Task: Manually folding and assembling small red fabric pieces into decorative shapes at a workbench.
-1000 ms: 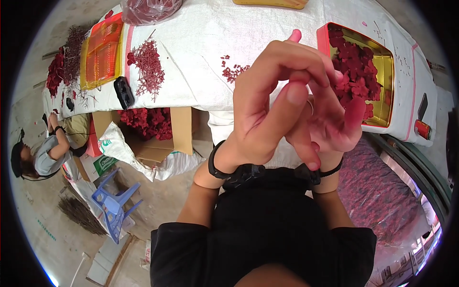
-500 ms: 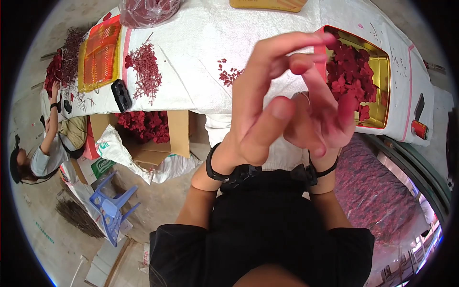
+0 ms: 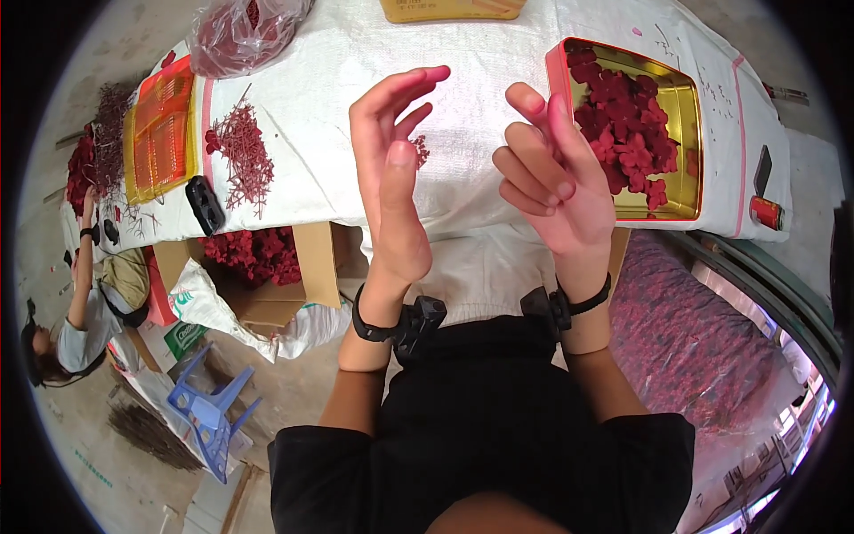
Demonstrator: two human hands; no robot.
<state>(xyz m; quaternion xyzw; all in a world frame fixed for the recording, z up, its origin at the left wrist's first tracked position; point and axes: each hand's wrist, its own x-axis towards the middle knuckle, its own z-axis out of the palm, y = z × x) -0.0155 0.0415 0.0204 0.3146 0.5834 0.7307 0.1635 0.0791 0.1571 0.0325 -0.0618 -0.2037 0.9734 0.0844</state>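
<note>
My left hand [image 3: 391, 173] is raised over the white-covered table, its fingers stretched up and slightly bent, with nothing in it. To its right, my right hand [image 3: 565, 173] is also lifted and empty. Its thumb and index finger point up, apart, while the other fingers curl loosely toward the palm. Pink-red stains mark some fingertips. Just beyond my right hand stands a red-rimmed, gold-lined tin [image 3: 687, 142] holding dark red artificial flowers [image 3: 627, 129]. Small red pieces [image 3: 422, 153] lie on the cloth, partly hidden behind my left hand. Black bands circle both wrists.
Left on the table are red stems [image 3: 242, 147], an orange-and-yellow plastic tray [image 3: 162, 142], a black case [image 3: 205, 205] and a clear bag [image 3: 240, 40]. Below, a cardboard box [image 3: 318, 262] contains red flowers, near a blue stool [image 3: 209, 414]. Another person [image 3: 80, 325] works far left.
My hands, which overlapped in front of the tin, have separated. The left has moved left, and the right has drawn back with more curled fingers. The whole view has shifted slightly.
</note>
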